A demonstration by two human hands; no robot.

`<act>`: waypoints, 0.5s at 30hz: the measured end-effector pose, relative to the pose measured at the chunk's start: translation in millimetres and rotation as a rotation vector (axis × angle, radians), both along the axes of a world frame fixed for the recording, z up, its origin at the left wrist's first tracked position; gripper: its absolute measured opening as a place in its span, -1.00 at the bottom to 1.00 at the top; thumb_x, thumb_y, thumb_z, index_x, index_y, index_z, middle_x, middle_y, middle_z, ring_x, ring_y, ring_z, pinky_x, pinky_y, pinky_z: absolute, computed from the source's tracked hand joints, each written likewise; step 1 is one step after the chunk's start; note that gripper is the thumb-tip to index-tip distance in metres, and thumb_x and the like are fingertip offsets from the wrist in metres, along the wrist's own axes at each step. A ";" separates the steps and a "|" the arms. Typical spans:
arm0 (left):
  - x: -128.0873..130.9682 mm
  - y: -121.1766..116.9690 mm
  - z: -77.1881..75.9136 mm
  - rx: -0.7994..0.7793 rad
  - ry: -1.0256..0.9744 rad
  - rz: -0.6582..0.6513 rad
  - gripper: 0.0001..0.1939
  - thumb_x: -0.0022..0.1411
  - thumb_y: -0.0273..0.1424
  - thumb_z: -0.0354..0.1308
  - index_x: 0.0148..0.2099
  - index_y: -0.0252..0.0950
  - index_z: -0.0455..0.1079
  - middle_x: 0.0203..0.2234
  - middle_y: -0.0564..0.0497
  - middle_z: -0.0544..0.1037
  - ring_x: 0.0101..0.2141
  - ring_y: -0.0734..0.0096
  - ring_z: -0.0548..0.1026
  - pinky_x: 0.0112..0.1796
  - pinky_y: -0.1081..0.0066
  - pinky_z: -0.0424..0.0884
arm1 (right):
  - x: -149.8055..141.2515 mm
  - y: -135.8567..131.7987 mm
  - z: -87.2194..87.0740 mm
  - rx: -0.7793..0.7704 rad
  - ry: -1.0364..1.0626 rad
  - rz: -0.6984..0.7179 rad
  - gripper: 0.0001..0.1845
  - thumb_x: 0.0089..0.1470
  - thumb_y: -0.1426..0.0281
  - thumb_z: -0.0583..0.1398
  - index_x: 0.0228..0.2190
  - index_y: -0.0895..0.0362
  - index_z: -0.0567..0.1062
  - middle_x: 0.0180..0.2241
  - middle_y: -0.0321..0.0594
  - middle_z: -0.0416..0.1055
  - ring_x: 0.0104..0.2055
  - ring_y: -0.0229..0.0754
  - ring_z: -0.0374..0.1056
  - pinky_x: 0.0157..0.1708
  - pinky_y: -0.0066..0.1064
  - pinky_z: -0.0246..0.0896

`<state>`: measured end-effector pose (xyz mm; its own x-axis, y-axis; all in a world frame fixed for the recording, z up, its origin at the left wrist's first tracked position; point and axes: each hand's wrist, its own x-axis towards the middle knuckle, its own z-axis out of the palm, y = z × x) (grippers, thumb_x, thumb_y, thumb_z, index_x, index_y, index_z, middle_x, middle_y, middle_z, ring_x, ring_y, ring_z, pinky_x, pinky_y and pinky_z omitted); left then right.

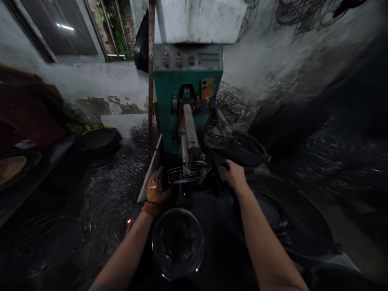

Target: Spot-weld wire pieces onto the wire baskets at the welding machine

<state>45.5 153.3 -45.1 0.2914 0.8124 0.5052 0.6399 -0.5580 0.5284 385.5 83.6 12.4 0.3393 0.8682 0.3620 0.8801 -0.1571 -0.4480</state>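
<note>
At the far left, a tan round tray sits low in the gloom, and a dark round pan rests near the wall. Next comes a spread of loose wire pieces, dim and blurred, reaching up to a slanting wooden board. Just beside the board is the left hand in an orange-brown glove, its fingers bent forward; whether they grip anything is too dark to tell.

In the middle, an oval wire rack lies between the two hands, beneath the jutting arm of a green machine, whose panel shows a red light. Nearer the wearer is a round vessel with a shiny rim. A phone leans upright against the machine's front.

To the right, the bare right hand is curled, pinching the edge of a dark flat piece whose outline fades into shadow. Beyond it lie a dark shallow pan and, closer, a large dark wok.
</note>
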 end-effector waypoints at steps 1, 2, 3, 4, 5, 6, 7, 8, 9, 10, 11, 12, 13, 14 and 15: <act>1.7 -3.8 8.5 0.056 0.029 -0.013 -0.12 0.18 -0.07 0.32 0.43 -0.31 0.18 0.27 -0.29 0.39 0.29 -0.10 0.34 0.25 0.01 0.34 | 9.1 -6.0 -4.4 -0.026 0.006 -0.061 -0.67 0.14 0.46 0.20 -0.07 0.20 0.61 -0.12 0.05 0.64 -0.06 0.08 0.56 -0.01 -0.19 0.44; 5.6 -6.3 16.9 0.104 0.057 -0.029 -0.12 0.19 -0.06 0.31 0.43 -0.30 0.17 0.26 -0.28 0.39 0.30 -0.09 0.32 0.27 0.03 0.32 | 13.5 -9.9 -8.8 -0.059 0.012 -0.087 -0.70 0.13 0.45 0.21 -0.10 0.20 0.62 -0.15 0.05 0.64 -0.07 0.08 0.57 -0.03 -0.21 0.43; 11.5 -7.6 24.7 0.136 0.093 -0.052 -0.13 0.20 -0.07 0.31 0.43 -0.29 0.18 0.26 -0.26 0.41 0.31 -0.08 0.30 0.28 0.04 0.30 | 13.4 -11.4 -12.8 -0.096 0.022 -0.080 -0.72 0.14 0.44 0.21 -0.13 0.19 0.62 -0.17 0.03 0.65 -0.09 0.07 0.57 -0.06 -0.25 0.43; 18.8 -7.8 31.4 0.153 0.129 -0.072 -0.15 0.19 -0.08 0.32 0.43 -0.28 0.19 0.25 -0.24 0.42 0.31 -0.08 0.30 0.28 0.04 0.28 | 9.5 -10.4 -16.1 -0.133 0.036 -0.052 -0.74 0.15 0.43 0.20 -0.15 0.17 0.63 -0.19 -0.01 0.66 -0.10 0.04 0.57 -0.08 -0.28 0.42; 26.7 -7.0 36.6 0.150 0.170 -0.088 -0.16 0.17 -0.11 0.33 0.42 -0.27 0.21 0.24 -0.23 0.43 0.31 -0.09 0.30 0.28 0.03 0.28 | 3.0 -7.4 -18.6 -0.165 0.051 -0.013 -0.76 0.17 0.44 0.20 -0.16 0.15 0.63 -0.20 -0.05 0.66 -0.11 0.01 0.58 -0.09 -0.32 0.42; 34.4 -5.6 40.4 0.132 0.209 -0.095 -0.16 0.15 -0.15 0.33 0.41 -0.28 0.22 0.24 -0.23 0.44 0.30 -0.11 0.31 0.27 0.02 0.28 | -4.7 -2.8 -20.1 -0.195 0.068 0.022 -0.76 0.18 0.44 0.20 -0.15 0.14 0.63 -0.20 -0.08 0.66 -0.12 -0.01 0.58 -0.09 -0.34 0.41; 41.3 -3.9 42.8 0.108 0.239 -0.087 -0.16 0.13 -0.19 0.34 0.40 -0.28 0.23 0.23 -0.24 0.44 0.28 -0.13 0.32 0.25 0.01 0.28 | -12.3 2.8 -20.5 -0.220 0.084 0.058 -0.75 0.18 0.46 0.20 -0.14 0.13 0.63 -0.18 -0.10 0.67 -0.11 -0.03 0.58 -0.07 -0.36 0.40; 47.0 -2.0 43.9 0.083 0.262 -0.069 -0.16 0.10 -0.22 0.34 0.39 -0.29 0.24 0.21 -0.26 0.45 0.25 -0.16 0.35 0.23 0.00 0.30 | -18.8 8.7 -20.1 -0.239 0.101 0.091 -0.74 0.19 0.47 0.20 -0.12 0.13 0.63 -0.15 -0.11 0.67 -0.09 -0.04 0.58 -0.05 -0.36 0.40; 51.4 -0.1 44.3 0.059 0.278 -0.046 -0.17 0.08 -0.25 0.35 0.38 -0.30 0.26 0.18 -0.27 0.46 0.22 -0.18 0.37 0.20 -0.01 0.31 | -23.4 14.2 -19.1 -0.250 0.117 0.121 -0.73 0.19 0.48 0.21 -0.10 0.13 0.63 -0.12 -0.11 0.66 -0.06 -0.05 0.58 -0.02 -0.36 0.40; 54.4 1.7 44.0 0.039 0.290 -0.024 -0.18 0.06 -0.26 0.35 0.36 -0.30 0.29 0.16 -0.28 0.48 0.19 -0.20 0.40 0.17 -0.01 0.33 | -26.1 19.0 -17.6 -0.256 0.130 0.154 -0.73 0.19 0.49 0.22 -0.09 0.13 0.63 -0.10 -0.11 0.66 -0.04 -0.06 0.57 0.00 -0.36 0.39; 56.3 3.3 43.5 0.023 0.300 -0.007 -0.20 0.04 -0.27 0.36 0.34 -0.29 0.32 0.12 -0.29 0.50 0.14 -0.20 0.43 0.13 0.00 0.35 | -26.8 22.6 -16.0 -0.261 0.141 0.185 -0.74 0.20 0.49 0.22 -0.10 0.12 0.63 -0.10 -0.12 0.66 -0.03 -0.06 0.57 0.01 -0.36 0.39; 57.3 4.8 42.9 0.008 0.310 0.005 -0.23 0.04 -0.26 0.36 0.31 -0.29 0.36 0.08 -0.28 0.53 0.10 -0.20 0.46 0.10 0.00 0.36 | -25.9 25.1 -14.3 -0.269 0.148 0.212 -0.77 0.22 0.48 0.22 -0.12 0.12 0.64 -0.11 -0.12 0.66 -0.03 -0.07 0.57 0.00 -0.35 0.39; 58.0 6.2 42.3 -0.008 0.322 0.015 -0.27 0.04 -0.25 0.37 0.27 -0.28 0.40 0.04 -0.28 0.55 0.05 -0.20 0.49 0.07 0.01 0.38 | -23.7 26.4 -12.6 -0.273 0.150 0.232 -0.79 0.24 0.46 0.22 -0.15 0.12 0.64 -0.14 -0.12 0.67 -0.05 -0.07 0.58 -0.02 -0.35 0.39; 58.4 7.5 41.8 -0.026 0.333 0.019 -0.31 0.05 -0.23 0.37 0.23 -0.28 0.43 0.00 -0.27 0.57 0.01 -0.20 0.51 0.04 0.01 0.39 | -20.7 26.7 -10.9 -0.273 0.146 0.243 -0.81 0.25 0.44 0.21 -0.18 0.12 0.64 -0.17 -0.12 0.67 -0.07 -0.07 0.58 -0.04 -0.35 0.38; 58.8 8.7 41.2 -0.043 0.334 0.017 -0.35 0.05 -0.22 0.37 0.20 -0.28 0.46 -0.03 -0.27 0.59 -0.02 -0.20 0.53 0.01 0.02 0.41 | -17.4 26.3 -9.2 -0.268 0.139 0.250 -0.83 0.25 0.43 0.22 -0.21 0.13 0.65 -0.20 -0.12 0.67 -0.10 -0.06 0.58 -0.07 -0.36 0.38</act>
<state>104.3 162.0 -3.9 0.4217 0.8369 0.3491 0.7906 -0.5278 0.3104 368.1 109.9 3.2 0.1355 0.9878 0.0762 0.8399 -0.0738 -0.5377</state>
